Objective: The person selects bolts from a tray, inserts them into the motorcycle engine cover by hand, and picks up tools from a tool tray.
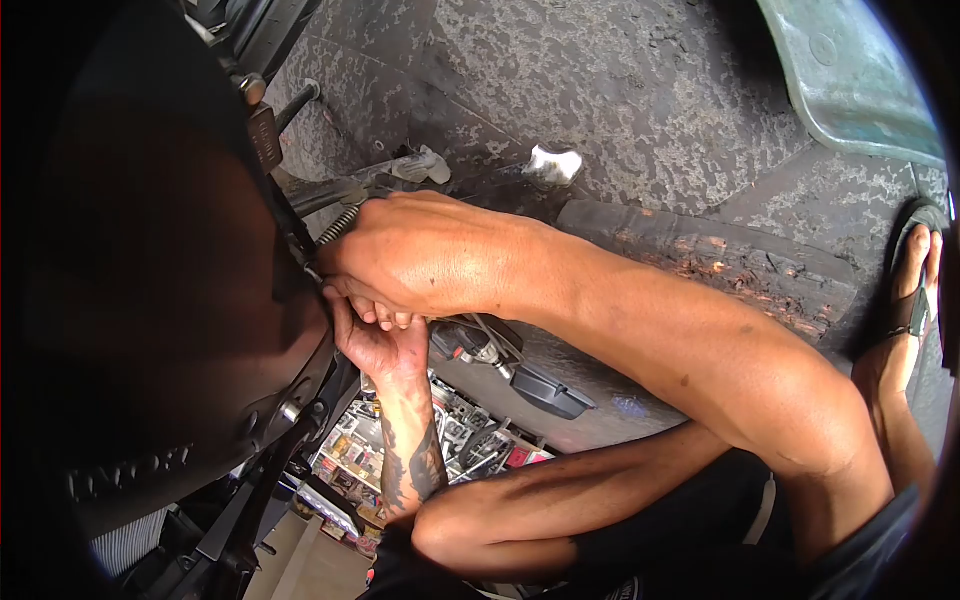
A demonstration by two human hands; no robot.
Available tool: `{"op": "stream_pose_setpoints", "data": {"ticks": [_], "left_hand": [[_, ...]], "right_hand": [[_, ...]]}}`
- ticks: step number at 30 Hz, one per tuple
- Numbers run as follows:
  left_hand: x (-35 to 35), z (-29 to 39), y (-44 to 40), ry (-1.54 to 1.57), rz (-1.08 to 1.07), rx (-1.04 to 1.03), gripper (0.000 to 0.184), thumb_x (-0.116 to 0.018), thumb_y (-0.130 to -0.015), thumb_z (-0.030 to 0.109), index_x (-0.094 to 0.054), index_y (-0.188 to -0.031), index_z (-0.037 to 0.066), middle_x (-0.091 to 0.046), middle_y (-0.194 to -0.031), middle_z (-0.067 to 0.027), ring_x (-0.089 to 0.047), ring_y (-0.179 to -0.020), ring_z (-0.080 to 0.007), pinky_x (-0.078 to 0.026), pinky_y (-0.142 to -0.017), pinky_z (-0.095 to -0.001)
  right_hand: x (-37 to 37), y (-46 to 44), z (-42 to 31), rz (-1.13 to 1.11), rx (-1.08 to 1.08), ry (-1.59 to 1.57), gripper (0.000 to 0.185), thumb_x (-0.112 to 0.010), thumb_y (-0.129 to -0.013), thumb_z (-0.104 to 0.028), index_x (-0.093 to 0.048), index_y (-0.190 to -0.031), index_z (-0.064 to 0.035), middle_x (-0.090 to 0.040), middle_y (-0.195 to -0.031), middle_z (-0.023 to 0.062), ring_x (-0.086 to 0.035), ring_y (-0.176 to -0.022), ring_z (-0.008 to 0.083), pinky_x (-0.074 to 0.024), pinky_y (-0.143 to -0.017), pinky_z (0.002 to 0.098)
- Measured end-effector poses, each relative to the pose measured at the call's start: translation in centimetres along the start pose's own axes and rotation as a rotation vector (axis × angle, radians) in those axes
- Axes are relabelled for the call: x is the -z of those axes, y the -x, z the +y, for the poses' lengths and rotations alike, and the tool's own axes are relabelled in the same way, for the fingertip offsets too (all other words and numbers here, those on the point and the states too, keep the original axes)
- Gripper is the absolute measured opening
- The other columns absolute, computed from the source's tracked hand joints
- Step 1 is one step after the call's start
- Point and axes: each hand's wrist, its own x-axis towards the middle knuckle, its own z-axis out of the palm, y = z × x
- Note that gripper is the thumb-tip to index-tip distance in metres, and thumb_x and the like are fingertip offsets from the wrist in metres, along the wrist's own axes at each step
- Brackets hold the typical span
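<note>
Beside the dark body panel of a motorcycle, both hands work close together at its lower edge. My right hand reaches in from the right, with its fingers curled under and closed next to a coil spring. Just below it, my left hand comes up from a tattooed forearm, palm turned up and fingers bent inward. The right hand covers part of the left one's fingers. What lies between the fingers is hidden by the hands and the panel.
A footpeg juts out above the hands. On the stained floor lies a worn wooden plank. Behind the hands are a black tray and a surface crowded with small parts. A green plastic piece stands upper right, near a sandalled foot.
</note>
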Motion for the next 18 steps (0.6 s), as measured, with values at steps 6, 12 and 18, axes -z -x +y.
{"op": "stream_pose_setpoints", "data": {"ticks": [6, 12, 18], "left_hand": [[-1.9, -0.2, -0.1, 0.085, 0.016, 0.000, 0.027, -0.045, -0.097, 0.035, -0.053, -0.076, 0.020, -0.031, -0.053, 0.0070, -0.033, -0.046, -0.0047, -0.029, -0.043, -0.0185], [-2.5, -0.4, 0.0, 0.226, 0.147, 0.011, 0.039, -0.044, -0.097, 0.039, -0.043, -0.065, 0.016, -0.030, -0.051, 0.0067, -0.032, -0.044, -0.0037, -0.030, -0.041, -0.0186], [-2.1, -0.7, -0.1, 0.088, 0.280, -0.072, 0.027, -0.044, -0.098, 0.037, -0.050, -0.084, 0.015, -0.036, -0.061, 0.0083, -0.039, -0.055, 0.0003, -0.038, -0.053, -0.0170]], "right_hand": [[-1.8, 0.6, 0.5, 0.339, 0.086, -0.029, 0.015, -0.056, -0.083, -0.019, -0.064, -0.084, -0.0066, -0.064, -0.063, 0.0063, -0.066, -0.064, 0.0244, -0.0519, -0.059, 0.0365], [-3.2, 0.4, 0.9, 0.395, 0.051, -0.062, 0.014, -0.056, -0.084, -0.019, -0.055, -0.088, -0.0061, -0.062, -0.079, 0.0097, -0.064, -0.073, 0.0311, -0.0508, -0.060, 0.0391], [-5.0, 0.2, 1.1, 0.569, 0.084, -0.202, 0.019, -0.056, -0.087, -0.023, -0.051, -0.089, -0.0041, -0.059, -0.080, 0.0134, -0.061, -0.075, 0.0357, -0.0475, -0.061, 0.0428]]}}
